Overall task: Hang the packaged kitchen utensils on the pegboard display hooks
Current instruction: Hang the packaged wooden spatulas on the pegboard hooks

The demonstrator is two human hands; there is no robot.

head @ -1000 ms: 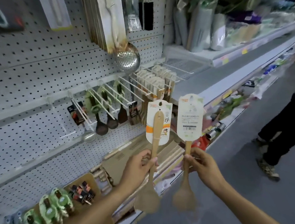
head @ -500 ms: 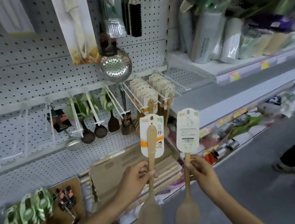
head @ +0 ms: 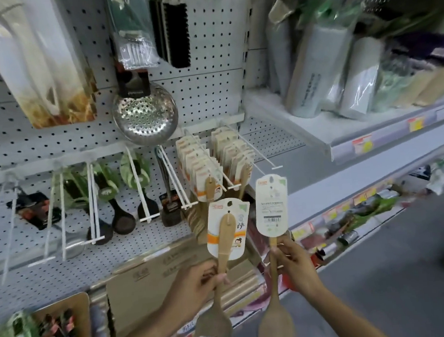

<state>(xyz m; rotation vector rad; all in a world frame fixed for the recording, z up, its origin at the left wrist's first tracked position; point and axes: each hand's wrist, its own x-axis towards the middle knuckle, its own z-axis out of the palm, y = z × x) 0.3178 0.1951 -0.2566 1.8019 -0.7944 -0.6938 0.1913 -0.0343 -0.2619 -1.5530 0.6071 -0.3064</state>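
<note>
Wooden spatulas, two of them, are what you hold, one per hand, both upright with blades down and header cards up. Your left hand [head: 198, 284] curls round the handle of the left spatula [head: 223, 250], whose card shows its printed front. Your right hand [head: 295, 265] pinches the handle of the right spatula [head: 274, 278], whose card shows its barcode back. Both sit at about 6 o'clock in your view, in front of the pegboard [head: 217, 89] and touching no hook.

At 12 o'clock from your hands, two hooks carry rows of the same carded spatulas [head: 202, 167]; the left card's top overlaps the foremost one hanging there. One bare hook [head: 251, 150] juts out just right of those rows. At 10 o'clock hang dark spoons [head: 121, 218] on white hooks, and one perforated steel skimmer [head: 145, 113] above them. At 2 o'clock a shelf [head: 372, 135] holds wrapped rolls.
</note>
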